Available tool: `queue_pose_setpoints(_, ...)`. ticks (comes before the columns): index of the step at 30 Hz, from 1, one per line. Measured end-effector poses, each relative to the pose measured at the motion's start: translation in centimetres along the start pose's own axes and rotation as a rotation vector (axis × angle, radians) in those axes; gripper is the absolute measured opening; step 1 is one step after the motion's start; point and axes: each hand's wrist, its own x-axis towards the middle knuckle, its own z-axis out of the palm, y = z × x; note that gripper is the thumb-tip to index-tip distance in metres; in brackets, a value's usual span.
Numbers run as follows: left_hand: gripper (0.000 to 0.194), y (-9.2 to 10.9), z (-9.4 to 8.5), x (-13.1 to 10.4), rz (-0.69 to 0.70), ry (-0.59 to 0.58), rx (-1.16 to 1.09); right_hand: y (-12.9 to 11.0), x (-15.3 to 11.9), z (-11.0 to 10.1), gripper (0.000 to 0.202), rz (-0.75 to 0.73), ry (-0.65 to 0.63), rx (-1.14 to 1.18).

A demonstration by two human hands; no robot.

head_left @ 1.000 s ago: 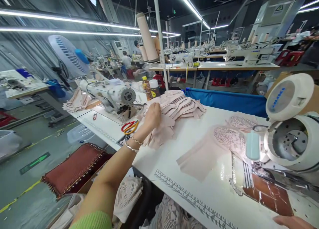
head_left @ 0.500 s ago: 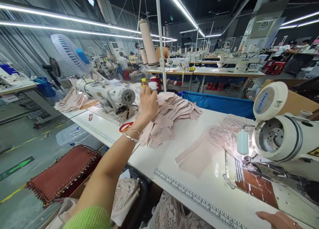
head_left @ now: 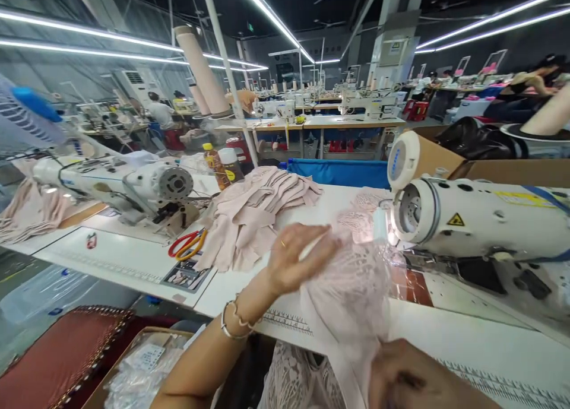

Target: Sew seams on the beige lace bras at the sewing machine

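Observation:
My left hand (head_left: 303,254) is over the white table, its fingers stretched out and slightly blurred, at the upper left edge of a pale pink lace piece (head_left: 351,284). At the lower right, my right hand (head_left: 396,367) has its fingers closed on the lower part of that same lace piece, which hangs over the table's front edge. Beyond the lace stands a sewing machine (head_left: 472,219) with its round cover raised. A heap of pale pink fabric pieces (head_left: 253,207) lies to the left of my left hand.
A second sewing machine (head_left: 120,183) stands at the left, with scissors (head_left: 189,244) near it. Bottles (head_left: 216,165) stand behind the heap. A red cushion (head_left: 66,355) and a box of plastic bags (head_left: 146,361) are below. People sit farther back.
The view has turned right. My left hand has come from beside the bottles to the lace. The lace has been drawn toward the front edge, and my right hand has taken hold of it.

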Motion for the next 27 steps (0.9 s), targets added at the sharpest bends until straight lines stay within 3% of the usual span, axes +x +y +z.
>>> queue_pose_setpoints(3,0.028,-1.0,2.7,-1.1,-0.314,-0.072,0.122,0.3,0.9,0.1,0.031,0.182,0.015,0.127)
queue_pose_setpoints(5,0.023,0.4,4.0,-2.8,-0.435,-0.165,0.001,1.4,1.4,0.1,0.027,0.281,0.062,0.101)
queue_pose_setpoints(8,0.059,5.0,4.9,-5.5,-0.415,-0.423,-0.631,2.6,2.2,0.6,0.031,0.251,0.116,0.295)
queue_pose_setpoints(10,0.062,8.0,4.9,-6.3,-0.579,-0.541,-1.038,3.1,3.0,1.6,0.029,0.177,0.203,0.436)
queue_pose_setpoints(11,0.059,9.2,4.9,-6.4,-0.753,-0.543,-1.166,3.3,3.4,2.2,0.028,0.212,0.277,0.451)
queue_pose_setpoints(13,0.049,10.6,5.2,-6.1,-1.125,-0.435,-1.279,3.5,3.9,3.5,0.023,0.350,0.505,0.435)
queue_pose_setpoints(15,0.045,10.9,5.8,-5.7,-1.317,-0.271,-1.315,3.6,4.2,4.6,0.035,0.474,0.736,0.401)
queue_pose_setpoints(16,0.045,10.8,6.0,-5.5,-1.342,-0.215,-1.320,3.8,4.3,5.1,0.040,0.502,0.781,0.393)
queue_pose_setpoints(18,0.048,10.3,6.5,-5.2,-1.351,-0.195,-1.302,4.1,4.2,5.6,0.046,0.501,0.734,0.412)
queue_pose_setpoints(21,0.055,9.3,6.5,-5.1,-1.299,-0.404,-1.193,4.9,3.9,5.6,0.054,0.476,0.617,0.462)
queue_pose_setpoints(24,0.056,8.4,6.3,-4.8,-1.134,-0.663,-1.042,5.5,3.5,4.8,0.054,0.445,0.521,0.488)
queue_pose_setpoints(27,0.054,8.0,6.2,-4.3,-1.015,-0.748,-0.901,6.0,3.5,3.5,0.051,0.359,0.295,0.499)
